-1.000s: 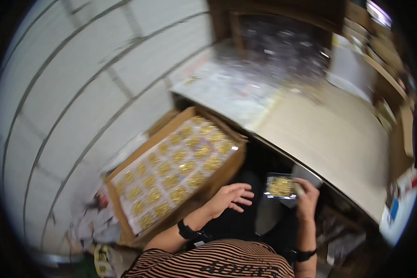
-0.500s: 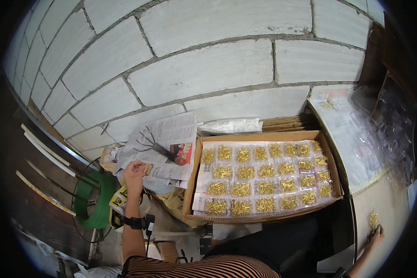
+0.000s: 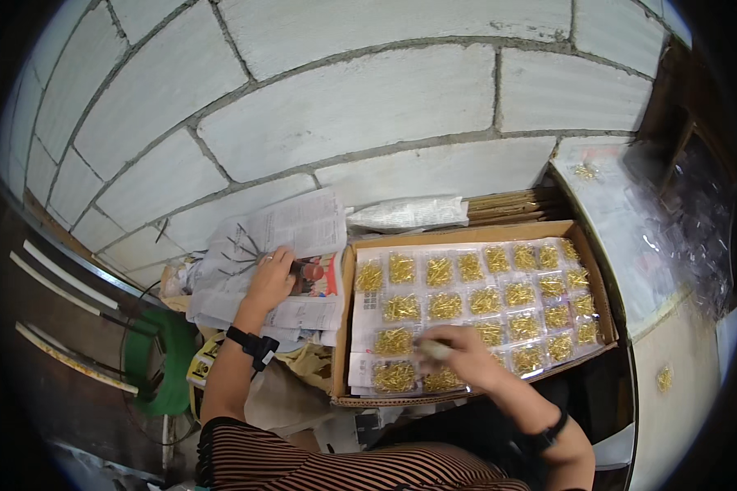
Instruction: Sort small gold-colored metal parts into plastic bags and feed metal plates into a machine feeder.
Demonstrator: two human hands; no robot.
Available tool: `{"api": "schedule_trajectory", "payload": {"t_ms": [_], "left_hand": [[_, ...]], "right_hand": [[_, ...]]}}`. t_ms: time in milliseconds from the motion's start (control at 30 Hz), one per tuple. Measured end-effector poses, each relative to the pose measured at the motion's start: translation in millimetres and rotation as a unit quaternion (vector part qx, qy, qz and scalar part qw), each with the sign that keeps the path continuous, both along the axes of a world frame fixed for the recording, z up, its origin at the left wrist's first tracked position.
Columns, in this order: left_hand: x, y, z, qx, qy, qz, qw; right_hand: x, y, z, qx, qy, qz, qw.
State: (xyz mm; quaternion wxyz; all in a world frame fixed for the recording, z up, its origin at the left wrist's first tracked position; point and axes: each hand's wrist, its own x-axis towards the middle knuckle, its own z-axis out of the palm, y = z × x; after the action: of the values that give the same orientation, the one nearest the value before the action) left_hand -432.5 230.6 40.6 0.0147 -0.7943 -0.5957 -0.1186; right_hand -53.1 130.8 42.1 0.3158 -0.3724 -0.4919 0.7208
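Holding our left hand (image 3: 270,280) over thin grey newspaper (image 3: 303,221) beside the brown cardboard box (image 3: 343,327), blurred right hand (image 3: 465,356) above gold-filled plastic packets (image 3: 445,306), we can't tell whether fingers close — paper looks light, tearable, best edge-held.

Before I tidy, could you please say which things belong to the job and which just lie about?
Likely in use: clear plastic packets of golden pieces; brown rectangular cardboard box; grey newspaper sheets.
Likely lying about: green round coil; long white strips.

pale block wall (image 3: 352,106) | green ring (image 3: 172,397), lower left | white strips (image 3: 70,273) (slanting) | brown stack (image 3: 508,210) near wall
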Motion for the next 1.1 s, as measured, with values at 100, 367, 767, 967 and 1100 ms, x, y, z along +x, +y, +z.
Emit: {"api": "schedule_trajectory", "payload": {"t_ms": [100,367,767,967,1100], "left_hand": [[-1,-5,7,0.03,-0.074,0.011,0.997],[-29,-33,48,0.181,-0.221,-0.006,0.958],[-29,-48,61,0.255,-0.159,-0.012,0.954],[-29,-42,26,0.222,-0.122,-0.032,0.967],[-48,-34,-7,0.131,-0.153,0.044,0.979]], "right_hand": [[-74,34,-11,-0.034,-0.016,0.049,0.998],[-141,61,-14,0.221,-0.211,0.016,0.952],[-63,116,61,0.28,-0.18,-0.187,0.924],[96,84,22,0.177,-0.17,-0.295,0.924],[180,30,-5,0.147,-0.286,-0.344,0.882]]}}
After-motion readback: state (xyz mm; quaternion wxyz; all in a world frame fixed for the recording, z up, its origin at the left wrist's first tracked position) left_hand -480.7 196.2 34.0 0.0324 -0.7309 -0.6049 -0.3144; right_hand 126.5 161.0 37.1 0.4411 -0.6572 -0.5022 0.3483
